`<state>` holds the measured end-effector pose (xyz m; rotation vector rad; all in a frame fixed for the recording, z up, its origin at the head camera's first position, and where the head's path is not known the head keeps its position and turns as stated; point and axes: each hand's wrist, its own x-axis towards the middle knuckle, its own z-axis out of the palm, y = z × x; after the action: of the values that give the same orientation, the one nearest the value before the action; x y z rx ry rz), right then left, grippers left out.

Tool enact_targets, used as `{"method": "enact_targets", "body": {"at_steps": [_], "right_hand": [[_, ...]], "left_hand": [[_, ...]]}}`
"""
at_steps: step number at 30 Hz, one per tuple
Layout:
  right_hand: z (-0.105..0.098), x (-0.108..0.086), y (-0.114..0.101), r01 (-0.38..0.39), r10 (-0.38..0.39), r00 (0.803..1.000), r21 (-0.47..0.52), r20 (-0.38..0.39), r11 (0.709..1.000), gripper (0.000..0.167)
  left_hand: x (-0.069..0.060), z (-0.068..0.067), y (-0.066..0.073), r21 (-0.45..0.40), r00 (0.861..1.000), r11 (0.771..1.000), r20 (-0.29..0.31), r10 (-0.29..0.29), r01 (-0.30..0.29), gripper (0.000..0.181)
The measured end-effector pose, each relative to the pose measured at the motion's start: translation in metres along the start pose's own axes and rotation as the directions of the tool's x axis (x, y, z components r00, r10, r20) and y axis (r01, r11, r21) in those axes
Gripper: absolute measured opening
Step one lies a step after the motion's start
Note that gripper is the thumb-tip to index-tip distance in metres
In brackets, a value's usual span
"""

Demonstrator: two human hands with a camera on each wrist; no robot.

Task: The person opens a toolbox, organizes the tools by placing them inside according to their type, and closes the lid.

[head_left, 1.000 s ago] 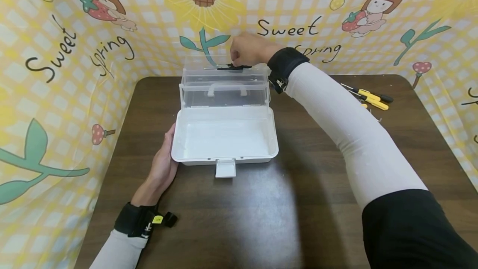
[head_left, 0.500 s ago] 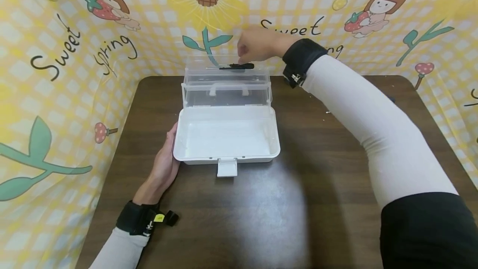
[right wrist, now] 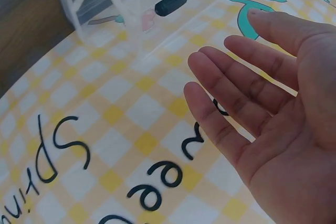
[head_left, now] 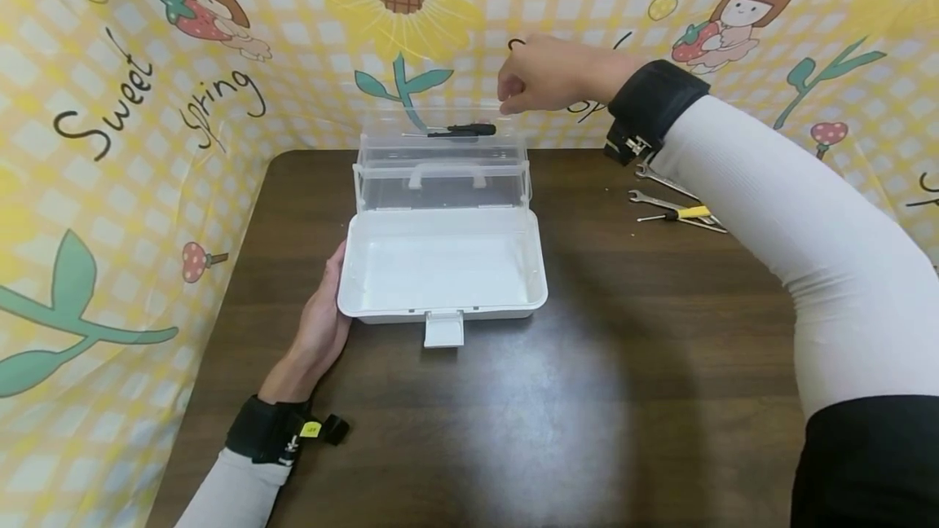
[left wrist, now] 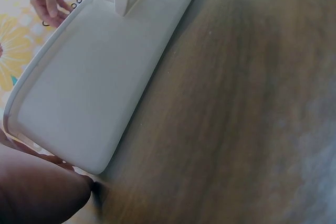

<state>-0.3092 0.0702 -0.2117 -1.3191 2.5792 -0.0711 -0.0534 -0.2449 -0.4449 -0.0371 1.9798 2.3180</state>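
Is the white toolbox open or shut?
Open: the white toolbox has its clear lid swung back, and its front latch sticks out, undone.

The head view is bright and evenly lit; a pale glare spreads over the surface (head_left: 528,430) towards six o'clock, a soft shadow band runs beside it around five o'clock, the inside of the white box (head_left: 443,271) looks almost washed out, and the patterned cloth (head_left: 455,15) leans outward towards nine and three o'clock. The left wrist view is dimmer and hazy; wood grain smears softly, a bluish sheen sits near four o'clock, and the left grip is dark at eight o'clock; the right wrist view is greyish, the right grip (right wrist: 294,124) softly shaded at three o'clock.
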Motion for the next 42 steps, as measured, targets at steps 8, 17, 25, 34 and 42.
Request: {"method": "enact_targets", "body": {"at_steps": [8,17,25,34,42], "right_hand": [[0.009,-0.025,0.013,0.045,-0.044,0.999,0.032,-0.032,0.998,0.024],[0.018,-0.062,0.035,0.011,-0.009,0.996,0.022,-0.094,1.0,0.02],[0.033,-0.103,0.066,-0.068,0.072,0.995,0.053,-0.074,0.996,0.023],[0.048,-0.136,0.102,-0.147,0.15,0.986,0.04,-0.078,0.988,0.019],[0.07,-0.164,0.125,-0.18,0.179,0.982,-0.01,-0.068,0.984,0.013]], "left_hand": [[0.001,0.002,-0.001,0.047,0.999,0.998,-0.023,-0.041,0.042,0.067],[0.0,0.001,0.0,0.077,0.997,0.994,-0.03,-0.075,0.077,0.069],[-0.001,0.001,0.0,0.072,0.996,0.994,-0.032,-0.08,0.083,0.069],[-0.002,0.001,0.003,0.074,0.995,0.993,-0.046,-0.092,0.095,0.07],[0.001,0.001,-0.003,0.049,0.999,0.998,-0.024,-0.046,0.047,0.068]]}}
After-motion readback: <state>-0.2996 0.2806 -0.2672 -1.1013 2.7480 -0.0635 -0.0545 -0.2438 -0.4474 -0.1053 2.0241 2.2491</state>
